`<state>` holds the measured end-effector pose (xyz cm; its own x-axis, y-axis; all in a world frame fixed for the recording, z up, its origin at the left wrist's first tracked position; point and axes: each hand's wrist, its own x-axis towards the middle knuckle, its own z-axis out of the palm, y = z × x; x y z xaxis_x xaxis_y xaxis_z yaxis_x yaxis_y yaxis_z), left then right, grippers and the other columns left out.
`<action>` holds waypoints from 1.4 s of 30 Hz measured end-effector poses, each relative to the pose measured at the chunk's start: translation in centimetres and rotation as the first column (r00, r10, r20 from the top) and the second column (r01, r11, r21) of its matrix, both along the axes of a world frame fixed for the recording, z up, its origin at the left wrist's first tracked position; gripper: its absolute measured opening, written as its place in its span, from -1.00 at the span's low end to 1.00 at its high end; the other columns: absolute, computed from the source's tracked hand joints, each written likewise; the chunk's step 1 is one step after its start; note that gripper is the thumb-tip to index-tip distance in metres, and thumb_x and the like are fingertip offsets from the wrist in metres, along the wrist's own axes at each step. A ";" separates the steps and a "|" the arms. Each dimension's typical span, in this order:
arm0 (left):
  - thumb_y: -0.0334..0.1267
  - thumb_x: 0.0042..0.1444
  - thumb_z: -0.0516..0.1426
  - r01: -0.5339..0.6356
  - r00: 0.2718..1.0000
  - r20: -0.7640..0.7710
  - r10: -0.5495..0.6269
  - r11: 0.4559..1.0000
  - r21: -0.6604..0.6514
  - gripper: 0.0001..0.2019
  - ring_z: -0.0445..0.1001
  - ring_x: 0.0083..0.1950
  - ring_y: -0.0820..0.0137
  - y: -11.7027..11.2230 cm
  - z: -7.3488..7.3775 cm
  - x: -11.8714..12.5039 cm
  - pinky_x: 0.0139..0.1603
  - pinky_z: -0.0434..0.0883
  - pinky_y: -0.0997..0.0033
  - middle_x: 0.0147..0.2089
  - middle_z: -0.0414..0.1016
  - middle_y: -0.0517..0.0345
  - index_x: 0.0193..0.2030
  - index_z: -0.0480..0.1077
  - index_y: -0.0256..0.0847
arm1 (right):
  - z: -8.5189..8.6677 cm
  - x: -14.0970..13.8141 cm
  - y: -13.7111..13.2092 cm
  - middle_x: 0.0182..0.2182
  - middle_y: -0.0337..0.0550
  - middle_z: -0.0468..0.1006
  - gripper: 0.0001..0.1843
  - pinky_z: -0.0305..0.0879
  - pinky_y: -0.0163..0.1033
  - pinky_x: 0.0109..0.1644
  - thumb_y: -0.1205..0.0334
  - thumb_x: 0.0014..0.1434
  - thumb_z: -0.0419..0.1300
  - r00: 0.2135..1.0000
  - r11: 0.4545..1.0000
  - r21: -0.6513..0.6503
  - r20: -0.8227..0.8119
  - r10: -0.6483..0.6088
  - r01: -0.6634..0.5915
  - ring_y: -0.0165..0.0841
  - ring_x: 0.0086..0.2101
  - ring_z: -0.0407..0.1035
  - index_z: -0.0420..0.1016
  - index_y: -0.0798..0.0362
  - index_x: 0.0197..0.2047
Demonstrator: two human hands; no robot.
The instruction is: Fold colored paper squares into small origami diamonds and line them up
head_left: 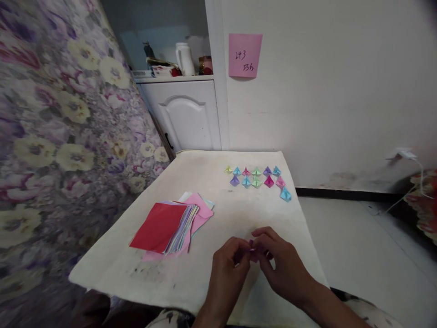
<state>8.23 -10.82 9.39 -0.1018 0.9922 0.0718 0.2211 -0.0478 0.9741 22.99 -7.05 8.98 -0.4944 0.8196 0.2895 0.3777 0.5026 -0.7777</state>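
Our left hand (227,262) and right hand (287,264) meet over the near right part of a cream-coloured bench (198,175). Both are nearly closed, thumbs and fingertips pinching a small pinkish-purple folded paper piece (253,256) between them; the fingers partly hide its shape. Beyond it, we see twelve small, pointed, multicoloured folded-paper shapes (269,181), eleven in two rows, one light blue nearer us. Leftward lies a stack of square coloured paper sheets (159,225), red on top.

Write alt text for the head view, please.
Two bare hands pinch a small pink paper piece over a cream table. Beyond lie small folded multicoloured paper shapes, mostly in two rows; at left, a red-topped square paper stack.
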 end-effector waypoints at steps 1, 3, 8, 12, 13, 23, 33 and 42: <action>-0.47 0.03 0.05 0.000 1.000 0.000 0.000 1.000 -0.003 -0.86 0.46 -0.30 0.38 0.0 -0.1 0.0 -0.27 0.36 0.49 -0.36 0.48 0.16 -0.41 0.41 -0.21 | 0.0 -0.1 0.0 -0.19 -0.16 0.39 -0.78 0.30 -0.32 -0.33 0.50 0.09 0.04 1.000 1.000 -0.002 -0.003 0.008 -0.008 -0.43 -0.37 0.35 0.36 0.01 -0.27; -0.47 0.03 0.05 0.002 1.000 -0.002 -0.002 1.000 -0.015 -0.86 0.45 -0.32 0.39 0.0 -0.3 0.0 -0.28 0.36 0.48 -0.38 0.47 0.16 -0.39 0.40 -0.21 | 0.0 -0.2 -0.1 -0.29 -0.20 0.39 -0.80 0.27 -0.32 -0.34 0.51 0.08 0.04 1.000 1.000 -0.002 -0.011 0.009 -0.009 -0.43 -0.39 0.33 0.35 0.02 -0.32; -0.44 0.07 0.04 0.044 0.999 0.030 -0.043 0.998 -0.033 -0.88 0.48 -0.30 0.39 0.1 -0.4 0.0 -0.24 0.40 0.45 -0.30 0.48 0.13 -0.31 0.38 -0.20 | -0.6 -0.2 0.2 -0.38 -0.24 0.37 -0.80 0.23 -0.33 -0.37 0.52 0.09 0.05 0.999 0.999 0.011 0.015 -0.034 0.034 -0.43 -0.42 0.30 0.35 0.03 -0.38; -0.43 0.07 0.03 0.005 0.995 -0.098 -0.001 0.999 0.037 -0.85 0.46 -0.20 0.37 0.1 0.0 -0.5 -0.21 0.42 0.42 -0.10 0.40 0.08 -0.30 0.39 -0.18 | -0.8 0.0 0.4 -0.38 -0.22 0.39 -0.82 0.23 -0.33 -0.37 0.48 0.13 0.05 0.997 0.997 0.046 0.053 -0.059 0.056 -0.42 -0.42 0.30 0.38 0.03 -0.36; -0.44 0.06 0.02 -0.003 0.986 -0.167 0.014 0.998 0.068 -0.83 0.44 -0.16 0.36 0.1 0.1 -0.5 -0.19 0.41 0.40 -0.10 0.39 0.08 -0.31 0.40 -0.16 | -0.7 0.0 0.4 -0.38 -0.22 0.39 -0.83 0.23 -0.33 -0.37 0.46 0.14 0.05 0.996 0.997 0.050 0.064 -0.064 0.060 -0.42 -0.42 0.31 0.39 0.02 -0.35; -0.47 0.07 0.03 0.079 0.829 -0.558 0.043 0.978 0.193 -0.81 0.37 -0.25 0.32 -0.4 -0.3 0.0 -0.23 0.33 0.36 -0.34 0.42 0.13 -0.34 0.42 -0.14 | 0.0 -0.2 -0.1 -0.38 -0.24 0.40 -0.86 0.20 -0.35 -0.38 0.37 0.17 0.06 0.979 0.996 0.067 0.193 -0.073 0.061 -0.44 -0.45 0.33 0.37 0.03 -0.39; -0.53 -0.02 0.01 -0.025 0.920 -0.383 0.087 0.986 0.162 -0.81 0.41 -0.24 0.36 -0.3 0.4 -0.5 -0.24 0.34 0.42 -0.31 0.41 0.16 -0.41 0.35 -0.16 | -0.5 -0.2 0.2 -0.40 -0.25 0.39 -0.87 0.19 -0.35 -0.40 0.39 0.13 0.05 0.973 0.991 0.066 0.194 -0.127 0.116 -0.43 -0.47 0.31 0.37 0.00 -0.38; -0.39 0.01 0.06 -0.100 0.993 -0.067 0.100 0.995 0.006 -0.94 0.47 -0.29 0.38 -0.2 0.9 -0.3 -0.26 0.42 0.44 -0.32 0.45 0.16 -0.40 0.34 -0.18 | -0.4 -0.1 0.4 -0.43 -0.24 0.40 -0.90 0.20 -0.36 -0.41 0.38 0.13 0.08 0.979 0.985 0.092 0.125 -0.159 0.149 -0.41 -0.47 0.31 0.38 0.01 -0.35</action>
<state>7.98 -11.00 10.33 -0.1951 0.9772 0.0840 0.2900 -0.0243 0.9567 22.93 -6.66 8.60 -0.4022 0.8652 0.2994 0.5515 0.4900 -0.6751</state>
